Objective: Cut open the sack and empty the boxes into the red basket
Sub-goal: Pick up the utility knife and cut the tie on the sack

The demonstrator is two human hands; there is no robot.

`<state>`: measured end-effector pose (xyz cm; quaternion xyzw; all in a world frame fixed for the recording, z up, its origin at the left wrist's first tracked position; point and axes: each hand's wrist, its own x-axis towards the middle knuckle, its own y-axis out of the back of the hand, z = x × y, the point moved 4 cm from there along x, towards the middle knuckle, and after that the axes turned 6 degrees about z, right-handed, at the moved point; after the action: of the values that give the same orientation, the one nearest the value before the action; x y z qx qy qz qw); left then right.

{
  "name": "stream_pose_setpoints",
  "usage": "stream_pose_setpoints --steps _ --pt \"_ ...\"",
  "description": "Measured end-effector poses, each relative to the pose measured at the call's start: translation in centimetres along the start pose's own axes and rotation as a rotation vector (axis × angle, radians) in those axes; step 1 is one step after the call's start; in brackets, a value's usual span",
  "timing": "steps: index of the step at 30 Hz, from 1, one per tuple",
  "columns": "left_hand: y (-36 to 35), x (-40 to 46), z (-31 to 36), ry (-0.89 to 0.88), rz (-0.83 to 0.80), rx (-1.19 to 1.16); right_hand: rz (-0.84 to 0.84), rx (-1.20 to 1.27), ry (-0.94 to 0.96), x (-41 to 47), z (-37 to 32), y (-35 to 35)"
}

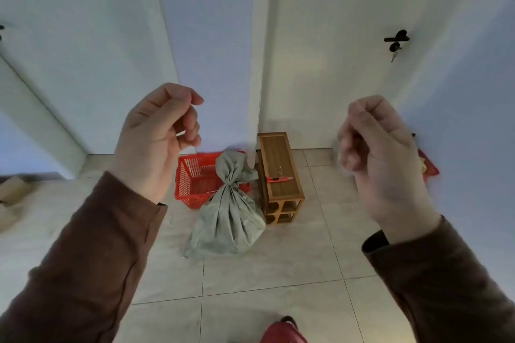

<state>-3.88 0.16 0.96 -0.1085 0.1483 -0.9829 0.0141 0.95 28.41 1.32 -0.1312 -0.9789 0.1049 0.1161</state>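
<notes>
A grey-green sack (228,220), tied at its neck, lies on the tiled floor and leans against the red basket (195,178) behind it. A red utility knife (280,178) rests on top of a small wooden rack (281,175) just right of the sack. My left hand (158,142) is raised in front of me, fingers loosely curled, holding nothing. My right hand (379,159) is raised at the same height, blurred, fingers curled in, with nothing visible in it. Both hands are well above and apart from the sack. The sack hides whatever is inside it.
White doors and a wall stand behind; a black door handle with a key (395,42) is at the right. Cardboard (11,192) lies at the far left, a red object (427,167) behind my right hand, and a red slipper (284,331) at the bottom edge.
</notes>
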Motion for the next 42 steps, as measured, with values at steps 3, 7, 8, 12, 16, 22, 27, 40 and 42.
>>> stream_pose_setpoints --steps 3,7,8,12,16,22,27,40,42 --pt "-0.3 0.3 -3.1 0.112 0.042 0.038 0.034 -0.064 -0.088 0.7 2.9 1.2" --pt "-1.8 0.5 -7.9 0.259 0.06 0.073 0.044 -0.056 -0.236 1.7 7.2 3.1" --pt "-2.4 0.7 -8.9 0.287 0.057 0.083 0.043 -0.06 -0.264 2.1 7.9 3.8" --pt "-5.1 1.9 -13.6 0.388 0.069 0.084 0.068 -0.079 -0.36 4.4 11.0 7.1" --pt "-8.2 3.3 -18.4 0.507 0.108 0.147 0.089 -0.098 -0.457 7.5 13.9 11.1" --pt "-12.1 4.7 -24.1 0.627 0.146 0.181 0.088 -0.114 -0.579 11.7 18.0 15.7" --pt "-13.7 5.0 -27.4 0.721 0.206 0.199 0.086 -0.122 -0.663 13.8 21.1 17.3" --pt "-12.2 10.9 -36.3 0.873 0.207 0.271 0.123 -0.156 -0.788 19.2 28.7 16.4" --pt "-12.6 11.5 -37.8 0.906 0.214 0.279 0.121 -0.16 -0.807 20.3 29.8 16.9"
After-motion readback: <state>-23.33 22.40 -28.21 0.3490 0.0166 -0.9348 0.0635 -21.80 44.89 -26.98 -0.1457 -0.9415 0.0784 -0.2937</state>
